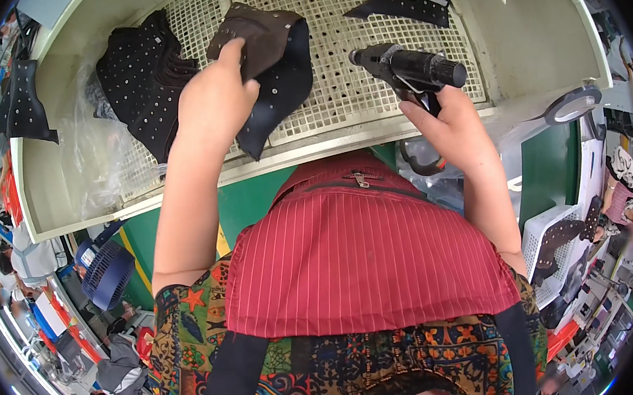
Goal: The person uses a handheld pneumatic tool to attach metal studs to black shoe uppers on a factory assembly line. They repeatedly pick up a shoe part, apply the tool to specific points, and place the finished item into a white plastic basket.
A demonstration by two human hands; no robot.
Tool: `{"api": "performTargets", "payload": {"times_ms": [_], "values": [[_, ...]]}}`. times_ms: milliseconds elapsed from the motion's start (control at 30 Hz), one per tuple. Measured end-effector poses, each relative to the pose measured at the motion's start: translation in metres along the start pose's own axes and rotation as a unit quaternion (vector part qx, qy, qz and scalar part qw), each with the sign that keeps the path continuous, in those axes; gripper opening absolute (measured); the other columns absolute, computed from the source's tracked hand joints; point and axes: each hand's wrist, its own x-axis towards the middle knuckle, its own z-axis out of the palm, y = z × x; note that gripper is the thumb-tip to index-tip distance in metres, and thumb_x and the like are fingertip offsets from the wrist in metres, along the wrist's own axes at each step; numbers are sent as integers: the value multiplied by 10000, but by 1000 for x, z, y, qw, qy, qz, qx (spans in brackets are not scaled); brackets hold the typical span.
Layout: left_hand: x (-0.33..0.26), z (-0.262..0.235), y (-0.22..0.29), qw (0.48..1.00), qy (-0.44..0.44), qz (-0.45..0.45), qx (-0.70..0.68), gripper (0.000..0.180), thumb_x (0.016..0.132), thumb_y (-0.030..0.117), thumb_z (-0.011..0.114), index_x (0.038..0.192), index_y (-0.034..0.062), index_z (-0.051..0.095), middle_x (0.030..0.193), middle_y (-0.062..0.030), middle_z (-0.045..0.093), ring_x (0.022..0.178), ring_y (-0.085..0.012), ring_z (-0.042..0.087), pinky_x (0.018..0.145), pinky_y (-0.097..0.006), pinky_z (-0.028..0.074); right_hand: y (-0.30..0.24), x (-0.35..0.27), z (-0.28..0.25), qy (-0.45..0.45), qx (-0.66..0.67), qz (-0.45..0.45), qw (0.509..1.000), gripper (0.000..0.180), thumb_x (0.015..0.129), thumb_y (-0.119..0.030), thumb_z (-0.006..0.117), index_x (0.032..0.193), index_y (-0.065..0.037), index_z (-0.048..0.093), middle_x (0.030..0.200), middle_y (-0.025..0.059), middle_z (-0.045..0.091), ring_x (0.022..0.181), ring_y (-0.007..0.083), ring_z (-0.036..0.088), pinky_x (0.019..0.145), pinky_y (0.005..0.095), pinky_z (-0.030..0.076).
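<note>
My left hand [213, 94] is closed on the left edge of a folded piece of material, black with small pale dots or studs and a brown reverse side [266, 30]. It lies over a cream grid-bottomed tray [361, 107]. Just left of that hand, several matching black dotted pieces [138, 89] lie stacked. On the right, my right hand [452, 127] grips a black pistol-shaped tool [414, 68] from behind, its narrow tip pointing left over the grid. What kind of tool it is, I cannot tell for sure.
More black dotted pieces [412, 1] lie at the back right. Clear plastic film [91, 161] rests at the tray's left end. A roll of tape [576, 105] sits at the right front corner. A blue fan [106, 272] stands lower left, a white basket [539, 242] lower right.
</note>
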Motion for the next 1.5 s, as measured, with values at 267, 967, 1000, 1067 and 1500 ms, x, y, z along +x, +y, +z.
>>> {"api": "performTargets", "payload": {"times_ms": [267, 967, 1000, 1067, 1500], "values": [[-34, 29, -6, 991, -29, -86, -97, 612, 725, 122, 623, 1311, 99, 449, 762, -155, 631, 720, -330, 635, 694, -419, 510, -14, 6, 9, -50, -44, 9, 998, 395, 841, -214, 623, 1170, -22, 518, 854, 182, 624, 791, 338, 607, 715, 393, 473], [-38, 40, -23, 970, -8, -108, -217, 542, 735, 124, 549, 1270, 41, 510, 695, -97, 585, 638, -225, 584, 663, -345, 483, -14, -7, 3, -107, -38, -9, 994, 304, 811, -179, 644, 1067, -36, 563, 839, 179, 631, 783, 368, 609, 706, 405, 486], [-37, 38, -21, 969, -15, -111, -220, 543, 735, 124, 547, 1270, 42, 510, 695, -96, 585, 637, -226, 585, 662, -345, 483, -16, -10, 3, -116, -38, -23, 992, 303, 809, -177, 646, 1066, -38, 565, 836, 176, 631, 777, 367, 609, 704, 403, 486], [-37, 38, -20, 967, -21, -116, -226, 534, 734, 101, 539, 1264, 40, 517, 676, -68, 552, 617, -185, 545, 637, -317, 464, -21, -12, 3, -134, -38, -50, 989, 299, 806, -172, 649, 1064, -42, 570, 829, 170, 631, 764, 364, 609, 699, 398, 486], [-28, 11, -19, 987, 15, -66, -149, 518, 729, 139, 556, 1246, 119, 537, 690, -115, 599, 642, -275, 610, 638, -377, 488, 51, 29, 3, -56, 89, 150, 983, 324, 869, -187, 611, 1150, -32, 562, 899, 32, 615, 747, 89, 551, 641, 247, 464]]}}
